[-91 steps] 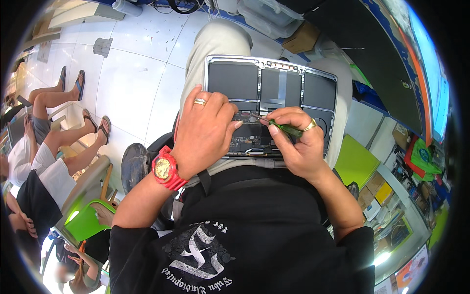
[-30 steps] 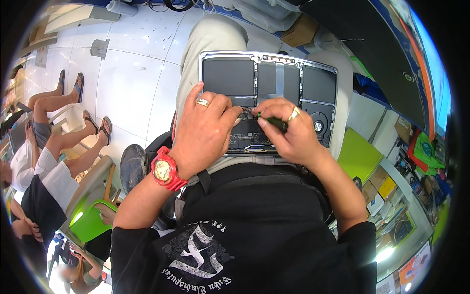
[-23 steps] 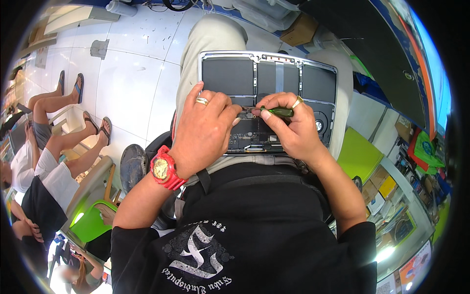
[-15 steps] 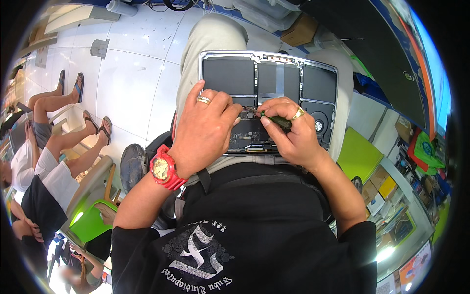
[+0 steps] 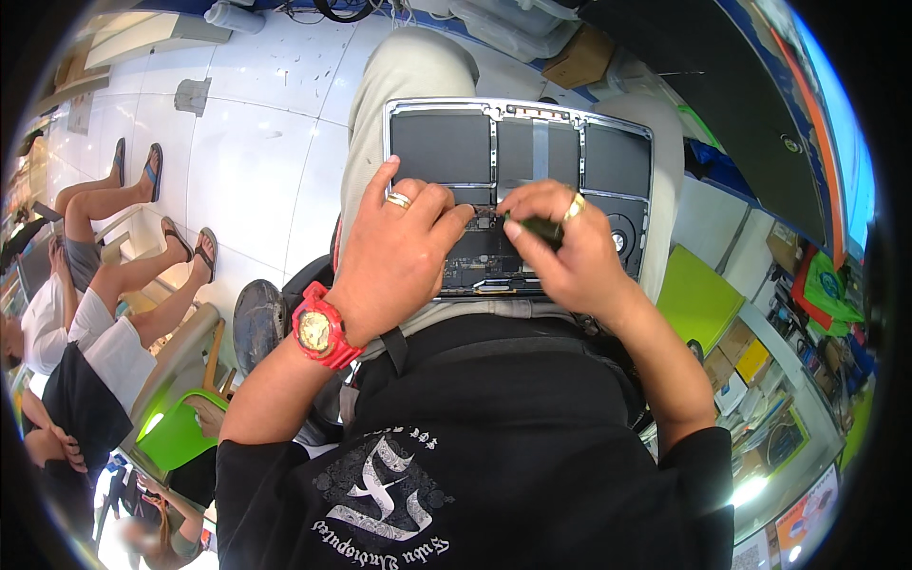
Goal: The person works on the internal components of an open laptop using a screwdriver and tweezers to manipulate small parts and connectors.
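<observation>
An opened laptop (image 5: 518, 147) lies bottom-up across my lap, its dark battery cells and circuit board exposed. My left hand (image 5: 399, 252), with a ring and a red wristwatch (image 5: 321, 330), rests on the board's left part, fingertips pinched near the board's middle. My right hand (image 5: 560, 252), also ringed, grips a small dark green-handled screwdriver (image 5: 538, 228) whose tip points at the same spot between both hands. The fan shows just right of my right hand.
White tiled floor (image 5: 256, 142) spreads to the left. People sit at the far left, legs stretched out in sandals (image 5: 180, 242). A green stool (image 5: 176, 432) is at lower left. Shelves with boxes and a lime panel (image 5: 698, 299) stand on the right.
My right hand has rolled the screwdriver between its fingers and stayed over the board's middle. The left hand kept its place on the board.
</observation>
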The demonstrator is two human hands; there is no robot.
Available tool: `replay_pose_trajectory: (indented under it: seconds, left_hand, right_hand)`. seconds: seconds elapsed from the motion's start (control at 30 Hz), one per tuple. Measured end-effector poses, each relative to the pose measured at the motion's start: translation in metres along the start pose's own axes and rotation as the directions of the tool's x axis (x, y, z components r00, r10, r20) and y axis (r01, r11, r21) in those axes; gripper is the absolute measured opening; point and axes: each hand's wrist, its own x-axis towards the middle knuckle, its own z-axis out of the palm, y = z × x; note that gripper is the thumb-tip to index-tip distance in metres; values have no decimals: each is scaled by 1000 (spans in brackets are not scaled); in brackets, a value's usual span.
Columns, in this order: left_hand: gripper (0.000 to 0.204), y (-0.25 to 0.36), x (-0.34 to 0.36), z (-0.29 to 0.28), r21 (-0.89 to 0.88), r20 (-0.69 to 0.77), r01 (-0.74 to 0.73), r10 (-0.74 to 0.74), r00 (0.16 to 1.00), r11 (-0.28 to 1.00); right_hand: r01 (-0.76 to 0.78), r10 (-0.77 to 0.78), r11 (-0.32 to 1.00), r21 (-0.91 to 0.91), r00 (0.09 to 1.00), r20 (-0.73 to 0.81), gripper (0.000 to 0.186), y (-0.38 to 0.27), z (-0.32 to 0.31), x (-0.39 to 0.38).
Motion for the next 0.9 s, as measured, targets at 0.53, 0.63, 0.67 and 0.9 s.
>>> replay_pose_trajectory:
  seconds: [0.53, 0.63, 0.67, 0.9]
  left_hand:
    - [23, 3, 0, 0, -36, -10, 73, -73, 997, 997]
    - [23, 3, -1, 0, -2, -26, 43, -43, 999, 999]
    - [24, 4, -1, 0, -3, -35, 51, -51, 998, 999]
    - [28, 6, 0, 0, 86, -29, -31, 34, 999, 996]
  right_hand:
    - [-213, 227, 951, 223, 973, -39, 12, -1, 4, -16]
    - [-229, 245, 942, 246, 969, -33, 14, -2, 5, -18]
    - [-229, 245, 940, 251, 969, -34, 14, -2, 5, -18]
    - [-168, 178, 968, 185, 983, -37, 17, -3, 3, -11]
